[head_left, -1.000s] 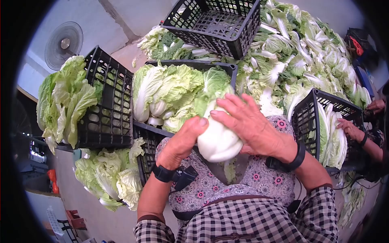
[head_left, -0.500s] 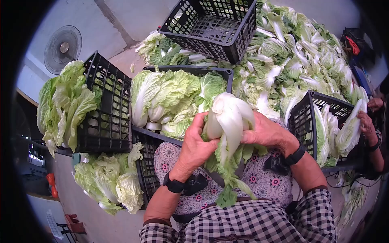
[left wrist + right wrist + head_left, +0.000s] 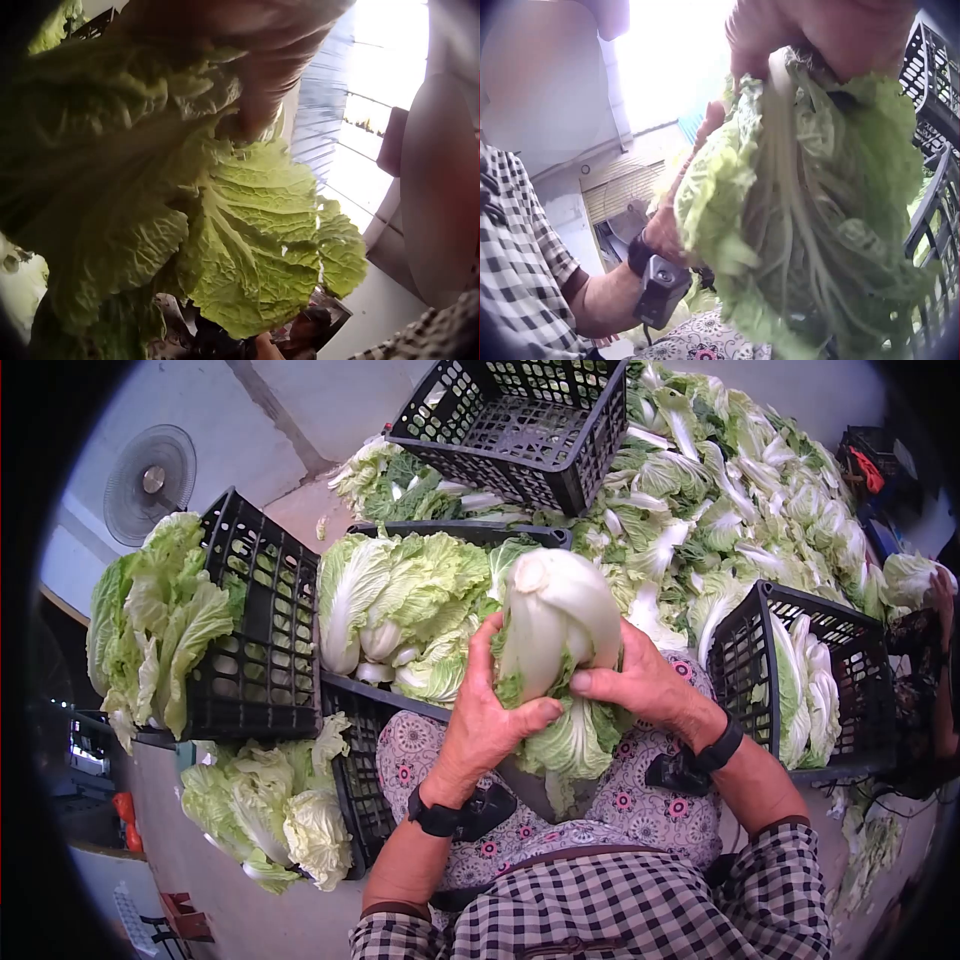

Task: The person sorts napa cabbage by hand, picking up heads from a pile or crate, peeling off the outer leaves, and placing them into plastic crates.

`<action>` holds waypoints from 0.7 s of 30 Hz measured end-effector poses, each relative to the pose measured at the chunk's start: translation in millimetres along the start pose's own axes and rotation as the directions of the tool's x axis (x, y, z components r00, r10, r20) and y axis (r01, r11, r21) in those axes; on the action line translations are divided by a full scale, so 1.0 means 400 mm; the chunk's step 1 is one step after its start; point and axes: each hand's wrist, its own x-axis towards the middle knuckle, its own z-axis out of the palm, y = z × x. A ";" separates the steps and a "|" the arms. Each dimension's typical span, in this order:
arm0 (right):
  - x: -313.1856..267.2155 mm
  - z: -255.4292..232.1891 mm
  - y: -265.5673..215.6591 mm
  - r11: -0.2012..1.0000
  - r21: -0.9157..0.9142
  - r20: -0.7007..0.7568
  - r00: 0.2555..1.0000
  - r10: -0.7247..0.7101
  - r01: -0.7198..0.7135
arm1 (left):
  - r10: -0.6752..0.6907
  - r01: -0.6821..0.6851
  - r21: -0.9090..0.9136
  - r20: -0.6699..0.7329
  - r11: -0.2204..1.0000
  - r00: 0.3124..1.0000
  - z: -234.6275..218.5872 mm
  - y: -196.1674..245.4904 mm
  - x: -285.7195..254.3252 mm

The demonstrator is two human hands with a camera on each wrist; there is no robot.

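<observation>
In the head view, a napa cabbage point(image 3: 565, 615) is held over the lap with its white cut base up and its leafy end hanging toward the body. My left hand point(image 3: 480, 715) grips its left side, thumb across the front. On the opposite side my right hand point(image 3: 655, 680) grips it with the thumb pressed on the white stalk. Green outer leaves point(image 3: 251, 240) fill much of the left wrist view below the left hand. In the right wrist view a broad ribbed leaf point(image 3: 802, 202) droops beneath the right hand.
Beyond the lap stands a black crate point(image 3: 445, 710) of cabbages. A tilted crate point(image 3: 265, 630) is at left, another crate point(image 3: 830, 745) at right, and one more point(image 3: 490, 465) on the big cabbage heap point(image 3: 740, 490). Another person's hand point(image 3: 942, 595) is at far right.
The cabbage has been turned from base toward the body to base up, and both hands have shifted their grip. At right, the other person has lifted a cabbage out of the crate.
</observation>
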 end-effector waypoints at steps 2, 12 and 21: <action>0.010 -0.002 0.015 0.997 -0.072 -0.022 0.999 -0.035 0.033 | -0.033 0.051 -0.107 0.165 0.993 0.986 -0.009 -0.036 0.003; 0.013 0.082 0.016 0.996 -0.084 0.053 0.999 -0.006 0.010 | -0.065 0.046 -0.388 -0.037 0.921 0.997 0.033 -0.007 0.022; -0.027 -0.021 0.017 0.987 0.153 -0.468 0.883 0.032 0.046 | 0.007 -0.008 0.005 0.235 1.000 0.972 0.007 -0.025 0.016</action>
